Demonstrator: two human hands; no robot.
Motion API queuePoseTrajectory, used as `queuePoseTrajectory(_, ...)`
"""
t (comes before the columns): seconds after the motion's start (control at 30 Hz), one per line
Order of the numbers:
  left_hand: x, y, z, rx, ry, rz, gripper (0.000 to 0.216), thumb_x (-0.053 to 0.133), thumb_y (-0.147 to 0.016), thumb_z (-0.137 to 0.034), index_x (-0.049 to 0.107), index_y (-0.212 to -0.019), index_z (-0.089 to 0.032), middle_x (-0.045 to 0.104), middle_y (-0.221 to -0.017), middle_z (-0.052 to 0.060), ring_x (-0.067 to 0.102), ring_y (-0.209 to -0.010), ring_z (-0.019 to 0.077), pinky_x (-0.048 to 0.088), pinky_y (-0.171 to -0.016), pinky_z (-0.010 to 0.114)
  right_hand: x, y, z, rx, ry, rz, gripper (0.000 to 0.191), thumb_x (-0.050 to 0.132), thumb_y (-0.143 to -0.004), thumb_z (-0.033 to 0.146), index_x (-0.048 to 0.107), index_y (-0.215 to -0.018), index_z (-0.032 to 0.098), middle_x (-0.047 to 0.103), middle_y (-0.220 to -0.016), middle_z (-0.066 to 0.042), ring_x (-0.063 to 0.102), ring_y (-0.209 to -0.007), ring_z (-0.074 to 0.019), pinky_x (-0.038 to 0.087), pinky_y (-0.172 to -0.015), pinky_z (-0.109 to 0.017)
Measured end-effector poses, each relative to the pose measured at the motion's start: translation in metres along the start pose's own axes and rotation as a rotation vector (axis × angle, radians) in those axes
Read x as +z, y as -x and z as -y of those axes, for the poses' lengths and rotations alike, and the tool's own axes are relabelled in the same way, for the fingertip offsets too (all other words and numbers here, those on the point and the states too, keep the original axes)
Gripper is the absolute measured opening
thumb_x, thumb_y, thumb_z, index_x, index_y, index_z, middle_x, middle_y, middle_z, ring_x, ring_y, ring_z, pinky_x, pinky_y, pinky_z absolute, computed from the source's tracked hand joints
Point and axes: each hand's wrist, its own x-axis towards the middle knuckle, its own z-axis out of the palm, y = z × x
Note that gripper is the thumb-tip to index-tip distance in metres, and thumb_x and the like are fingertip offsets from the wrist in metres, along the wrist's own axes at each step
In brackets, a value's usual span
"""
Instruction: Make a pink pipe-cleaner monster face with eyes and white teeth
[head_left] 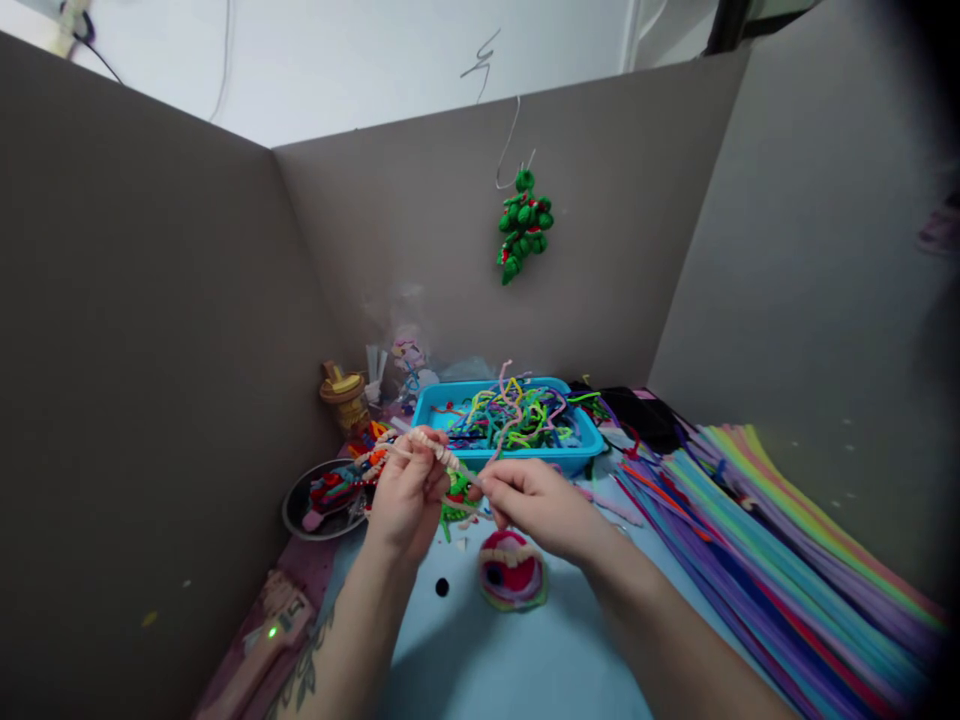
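Observation:
My left hand [405,495] is closed around a thin rod with a cream pipe cleaner [433,447] coiled along it. My right hand [536,503] pinches the near end of that same coiled piece, fingers pressed together. Both hands hover above the light blue table mat [525,660]. Just below them lies a small pink and red pipe-cleaner figure [513,571] shaped like a mouth with white teeth. A small black dot [442,587] sits on the mat beside it.
A blue tray [585,450] of tangled coloured pipe cleaners stands behind my hands. Straight pipe cleaners [787,560] are stacked at the right. A dark bowl [300,510] with craft pieces sits left. A green figure [523,225] hangs on the cardboard wall. A glue gun [266,640] lies lower left.

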Motion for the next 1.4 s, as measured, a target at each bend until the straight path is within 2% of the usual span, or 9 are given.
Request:
queuePoseTrajectory(0.23, -0.002, 0.000, 0.003, -0.010, -0.072, -0.008, 0.034, 0.078, -0.066, -0.034, 0.060, -0.088, -0.014, 0.058, -0.069, -0.002, 0.031, -0.042, -0.0002, 0.024, -0.038, 0.012, 0.002, -0.001, -0.006, 0.111, -0.223, 0.127, 0.025, 0.041, -0.089, 0.037, 0.054, -0.083, 0.017, 0.055, -0.049, 0.004, 0.034, -0.035, -0.0057, 0.026, -0.037, -0.016)
queuePoseTrajectory(0.33, 0.000, 0.001, 0.004, 0.006, -0.081, -0.042, 0.034, 0.080, -0.064, -0.034, 0.060, -0.084, -0.014, 0.059, -0.066, -0.002, 0.032, -0.041, 0.0000, 0.023, -0.038, 0.012, 0.002, -0.003, -0.005, 0.076, -0.261, 0.059, 0.016, 0.051, -0.084, 0.034, 0.051, -0.088, 0.019, 0.056, -0.056, 0.005, 0.039, -0.039, -0.0057, 0.030, -0.039, -0.016)
queuePoseTrajectory(0.4, 0.001, 0.001, 0.003, 0.041, -0.081, -0.087, 0.035, 0.082, -0.061, -0.032, 0.061, -0.081, -0.014, 0.062, -0.066, -0.001, 0.035, -0.042, 0.0006, 0.024, -0.038, 0.012, 0.003, -0.003, -0.004, 0.022, -0.255, -0.040, 0.014, 0.060, -0.077, 0.028, 0.050, -0.082, 0.019, 0.056, -0.062, 0.005, 0.046, -0.047, -0.0065, 0.035, -0.044, -0.017)
queuePoseTrajectory(0.5, 0.001, 0.000, 0.002, 0.058, -0.076, -0.103, 0.036, 0.083, -0.059, -0.032, 0.062, -0.082, -0.014, 0.065, -0.070, 0.002, 0.037, -0.043, 0.0007, 0.025, -0.038, 0.012, 0.005, -0.002, -0.001, 0.000, -0.198, -0.154, 0.010, 0.058, -0.073, 0.021, 0.049, -0.070, 0.019, 0.051, -0.059, 0.005, 0.048, -0.048, -0.0076, 0.037, -0.046, -0.018)
queuePoseTrajectory(0.73, -0.001, 0.002, 0.009, 0.026, -0.047, -0.039, 0.032, 0.080, -0.064, -0.033, 0.064, -0.083, -0.014, 0.061, -0.066, -0.001, 0.032, -0.040, -0.0006, 0.024, -0.038, 0.012, 0.009, -0.002, 0.000, 0.044, -0.134, -0.119, 0.015, 0.046, -0.083, 0.022, 0.048, -0.069, 0.018, 0.049, -0.055, 0.005, 0.045, -0.043, -0.0066, 0.035, -0.042, -0.017)
queuePoseTrajectory(0.93, -0.005, -0.003, 0.001, 0.110, -0.022, -0.128, 0.040, 0.078, -0.065, -0.037, 0.066, -0.096, -0.015, 0.066, -0.083, 0.004, 0.043, -0.048, 0.0017, 0.032, -0.040, 0.011, 0.007, -0.003, -0.001, -0.018, -0.042, -0.221, 0.015, 0.050, -0.081, 0.026, 0.054, -0.069, 0.018, 0.048, -0.055, 0.004, 0.045, -0.049, -0.0086, 0.035, -0.046, -0.019)
queuePoseTrajectory(1.13, -0.003, -0.005, -0.007, 0.125, -0.011, -0.195, 0.034, 0.085, -0.055, -0.030, 0.066, -0.079, -0.015, 0.065, -0.068, 0.000, 0.042, -0.045, 0.0019, 0.031, -0.039, 0.012, 0.010, -0.003, -0.001, -0.069, 0.031, -0.323, 0.005, 0.055, -0.075, 0.023, 0.057, -0.073, 0.018, 0.054, -0.064, 0.002, 0.050, -0.058, -0.0111, 0.039, -0.054, -0.021)
queuePoseTrajectory(1.3, 0.000, -0.002, 0.000, 0.084, 0.023, -0.162, 0.035, 0.084, -0.056, -0.031, 0.064, -0.079, -0.014, 0.062, -0.065, -0.002, 0.041, -0.045, 0.0018, 0.028, -0.038, 0.011, 0.013, -0.003, -0.002, -0.089, 0.037, -0.306, 0.015, 0.049, -0.080, 0.025, 0.058, -0.071, 0.018, 0.054, -0.061, 0.002, 0.049, -0.058, -0.0116, 0.037, -0.052, -0.021)
queuePoseTrajectory(1.4, 0.003, 0.001, 0.006, 0.066, 0.018, -0.118, 0.034, 0.083, -0.058, -0.032, 0.063, -0.080, -0.014, 0.062, -0.066, -0.002, 0.038, -0.045, 0.0012, 0.028, -0.039, 0.011, 0.016, -0.005, -0.006, -0.041, -0.110, -0.235, 0.015, 0.045, -0.083, 0.028, 0.056, -0.077, 0.019, 0.051, -0.059, 0.003, 0.045, -0.049, -0.0097, 0.035, -0.044, -0.019)
